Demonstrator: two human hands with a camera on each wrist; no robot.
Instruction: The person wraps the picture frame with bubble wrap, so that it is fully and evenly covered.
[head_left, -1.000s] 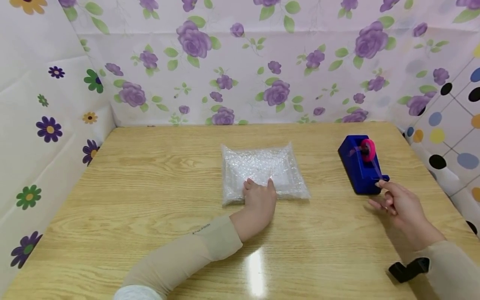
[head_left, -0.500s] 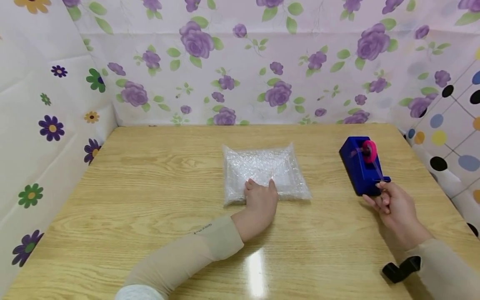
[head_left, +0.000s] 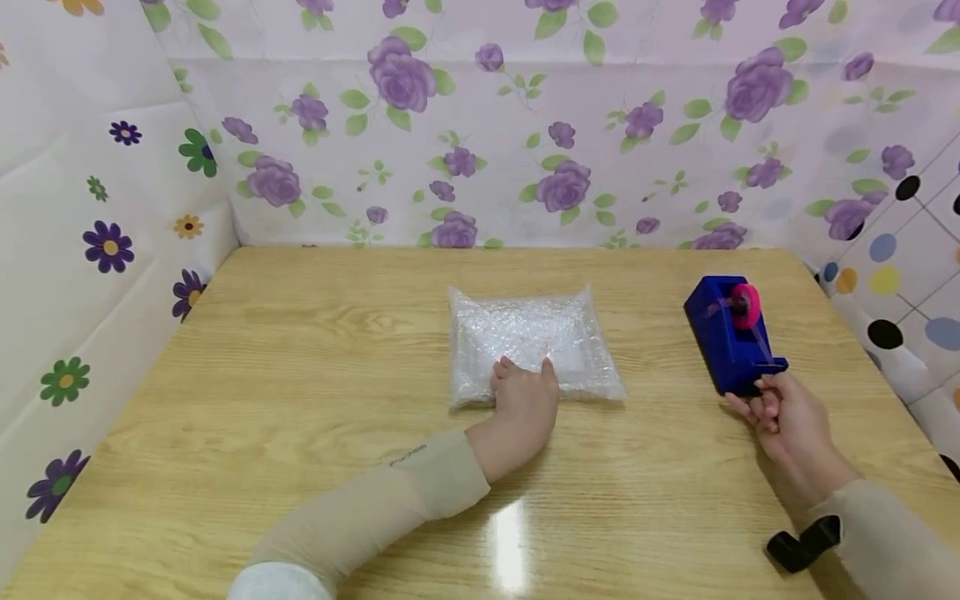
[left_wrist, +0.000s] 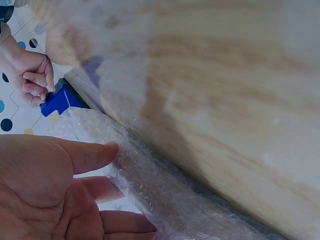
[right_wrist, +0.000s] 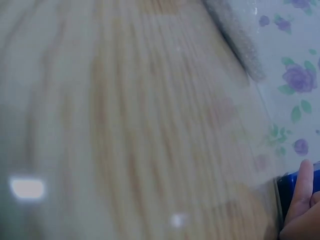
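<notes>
A bubble-wrapped package (head_left: 525,325) lies flat at the middle of the table. My left hand (head_left: 525,408) rests on its near edge; in the left wrist view the thumb (left_wrist: 92,156) and the fairly straight fingers touch the bubble wrap (left_wrist: 145,185). To the right stands a blue tape dispenser (head_left: 723,333) with a pink roll of tape (head_left: 746,306). A clear strip runs from the roll to the front cutter. Just below that cutter, my right hand (head_left: 798,425) pinches the tape end between thumb and index finger; the end itself is mostly hidden.
The wood-grain table (head_left: 300,375) has a flowered cloth wall (head_left: 487,125) behind it. A daisy-patterned cloth (head_left: 75,292) hangs at the left and a dotted one (head_left: 922,292) at the right. A black strap piece (head_left: 802,546) sits at the right wrist.
My right hand has shifted slightly down and left relative to the dispenser, its fingertips going from the cutter's top to just below it. The left hand stays on the package.
</notes>
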